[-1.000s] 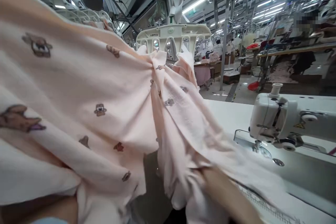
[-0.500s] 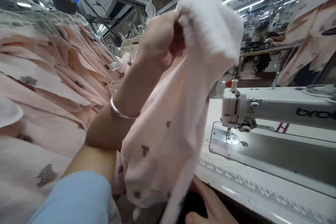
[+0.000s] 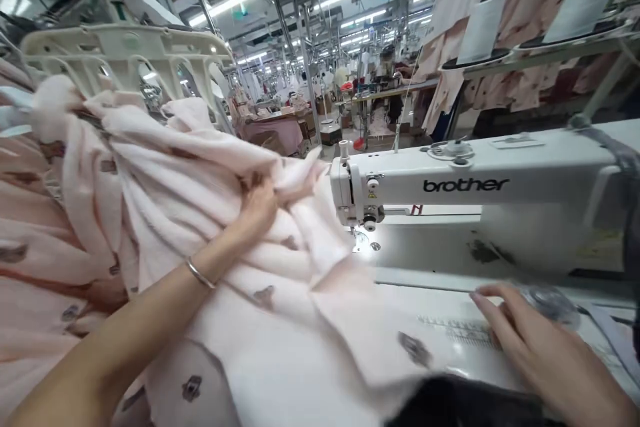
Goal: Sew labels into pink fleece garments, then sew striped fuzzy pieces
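My left hand (image 3: 261,203), with a silver bangle on the wrist, is closed on a bunched part of the pale pink plush fabric (image 3: 280,320), which has small brown printed motifs. The cloth hangs from a cream hanger clamp (image 3: 125,47) on the left and spreads down across my front to the machine table. Over the table at the right, my right hand (image 3: 535,340) has its fingers partly stretched, holding nothing that shows. Just behind it lies a round clear plastic object (image 3: 553,303), blurred. The white sewing machine (image 3: 425,177) stands beyond the cloth, its needle area close to the fabric's right side.
Thread cones (image 3: 483,30) stand on a rack behind the machine. More pink pieces (image 3: 30,233) hang at the far left. A ruler scale (image 3: 457,330) is printed on the table (image 3: 400,297). Far back, a person sits at another workstation.
The view has turned right. My left hand has gone from holding a raised fabric edge to gripping bunched cloth lower down. My right hand has moved from under the fabric to over the table.
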`<state>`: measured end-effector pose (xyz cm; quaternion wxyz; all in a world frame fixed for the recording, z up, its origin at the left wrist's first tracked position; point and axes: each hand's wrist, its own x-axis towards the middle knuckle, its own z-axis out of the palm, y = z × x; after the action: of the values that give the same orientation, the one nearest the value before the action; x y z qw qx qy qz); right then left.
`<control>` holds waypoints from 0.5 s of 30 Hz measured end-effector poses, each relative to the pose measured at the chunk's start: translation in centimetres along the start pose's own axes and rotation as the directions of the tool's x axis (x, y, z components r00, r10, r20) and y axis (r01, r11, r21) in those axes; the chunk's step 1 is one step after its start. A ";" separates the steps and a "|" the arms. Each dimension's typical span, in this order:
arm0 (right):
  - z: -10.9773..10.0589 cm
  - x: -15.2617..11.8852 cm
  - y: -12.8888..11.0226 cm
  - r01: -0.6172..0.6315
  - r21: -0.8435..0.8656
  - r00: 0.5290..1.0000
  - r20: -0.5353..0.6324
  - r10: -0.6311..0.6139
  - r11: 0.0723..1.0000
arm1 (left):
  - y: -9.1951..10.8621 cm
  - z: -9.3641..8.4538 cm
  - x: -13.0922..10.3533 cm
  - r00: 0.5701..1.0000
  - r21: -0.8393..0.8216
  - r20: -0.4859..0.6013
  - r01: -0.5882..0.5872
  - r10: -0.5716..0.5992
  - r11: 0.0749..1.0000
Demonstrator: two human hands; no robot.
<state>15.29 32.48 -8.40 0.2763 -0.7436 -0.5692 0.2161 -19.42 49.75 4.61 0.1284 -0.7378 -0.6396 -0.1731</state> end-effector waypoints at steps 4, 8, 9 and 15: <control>3.0 -0.9 -1.6 0.392 -0.070 0.906 -0.143 -0.398 0.917 | -0.3 1.8 -3.4 0.944 0.016 0.275 -0.195 0.183 0.981; 8.1 -2.0 -6.1 0.764 -0.108 0.630 -0.090 -0.772 0.636 | 2.5 2.4 -5.2 0.796 -0.134 0.449 -0.388 0.405 0.912; 9.0 -1.8 -7.2 0.788 -0.069 0.609 -0.056 -0.791 0.612 | 3.1 2.8 -5.1 0.773 -0.172 0.455 -0.412 0.443 0.895; 7.0 1.6 -8.5 0.233 0.320 0.957 0.094 -0.276 0.918 | 1.4 6.2 -2.2 0.894 -0.317 0.204 -0.326 0.400 0.890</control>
<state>5.11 36.89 -8.13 0.3738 -0.5947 -0.6386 0.3143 -17.75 50.14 -1.90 -0.0310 -0.8720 -0.4700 -0.1330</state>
